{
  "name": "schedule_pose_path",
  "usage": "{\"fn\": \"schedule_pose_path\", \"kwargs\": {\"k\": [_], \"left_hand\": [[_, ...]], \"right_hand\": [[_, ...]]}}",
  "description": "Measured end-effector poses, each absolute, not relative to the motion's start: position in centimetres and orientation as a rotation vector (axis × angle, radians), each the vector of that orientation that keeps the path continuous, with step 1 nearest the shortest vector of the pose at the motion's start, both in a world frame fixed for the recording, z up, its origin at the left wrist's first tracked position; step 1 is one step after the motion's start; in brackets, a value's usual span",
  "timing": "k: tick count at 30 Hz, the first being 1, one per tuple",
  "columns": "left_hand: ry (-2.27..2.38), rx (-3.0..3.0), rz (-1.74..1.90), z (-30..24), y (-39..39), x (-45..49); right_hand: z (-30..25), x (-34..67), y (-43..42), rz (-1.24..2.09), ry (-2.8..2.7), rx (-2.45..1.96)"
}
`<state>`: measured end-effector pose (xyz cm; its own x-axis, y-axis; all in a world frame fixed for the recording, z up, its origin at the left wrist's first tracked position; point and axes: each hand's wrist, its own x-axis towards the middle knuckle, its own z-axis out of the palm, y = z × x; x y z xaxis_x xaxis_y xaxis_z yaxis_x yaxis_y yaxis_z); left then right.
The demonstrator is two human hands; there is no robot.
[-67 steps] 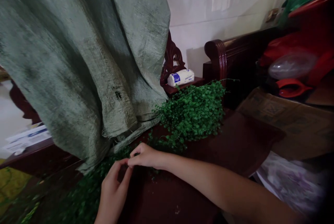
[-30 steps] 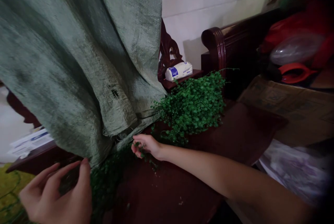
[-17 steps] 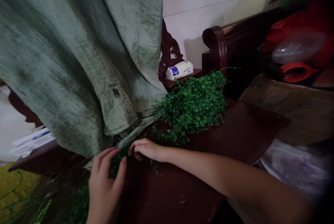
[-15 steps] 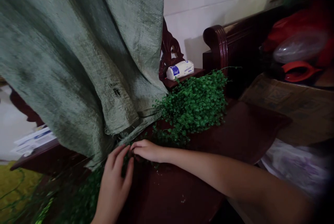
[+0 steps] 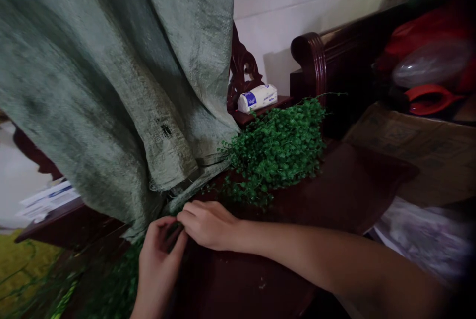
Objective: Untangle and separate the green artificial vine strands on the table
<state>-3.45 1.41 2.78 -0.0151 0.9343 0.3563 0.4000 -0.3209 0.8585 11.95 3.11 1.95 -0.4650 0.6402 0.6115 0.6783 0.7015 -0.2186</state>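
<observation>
On the dark red wooden surface (image 5: 241,279), near its left edge, the person's two hands meet at a strand of small green leaves. The left hand (image 5: 159,259) has its fingers curled and pinched on the dark leafy strand (image 5: 173,229), and the right hand (image 5: 208,223) is closed over the same strand from the other side, fingertips touching those of the left. More of this greenery (image 5: 115,284) hangs down below the left hand, past the edge of the surface. Behind the hands lies a big heap of bright green leaf vine (image 5: 277,148). A large grey-green woven sack (image 5: 111,76) hangs over the left part of the view, with its lower edge resting just beside the hands; what is inside it cannot be seen. Further back, a white packet with a blue label (image 5: 258,97) lies on a small carved shelf. At the far right there is a red plastic container (image 5: 427,98) with a clear bag (image 5: 431,63) above it, its contents too blurred to tell.
</observation>
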Motion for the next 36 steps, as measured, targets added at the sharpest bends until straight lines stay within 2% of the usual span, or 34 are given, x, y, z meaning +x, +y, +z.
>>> {"fn": "schedule_pose_path", "kwargs": {"k": [4, 9, 21, 29, 32, 36], "left_hand": [[1.280, 1.200, 1.237, 4.5, 0.9, -2.7], [1.198, 1.040, 1.207, 4.8, 0.8, -2.2], [1.394, 1.319, 1.199, 4.3, 0.6, -2.1], [1.344, 1.359, 0.955, 3.5, 0.7, -2.6], [1.370, 1.363, 0.982, 3.3, 0.7, -2.4], [1.451, 1.556, 1.051, 3.0, 0.8, -2.5]], "right_hand": [[2.7, 12.2, 3.0, -0.329, -2.105, -0.937], [2.9, 12.3, 3.0, -0.279, -2.048, -0.890], [3.4, 12.1, 1.9, -0.358, -2.144, -1.025], [5.1, 11.9, 0.4, -0.069, -2.385, -1.269], [4.7, 11.7, 0.6, -0.185, -2.258, -1.170], [5.2, 12.4, 0.6, -0.514, -1.957, -0.819]]}}
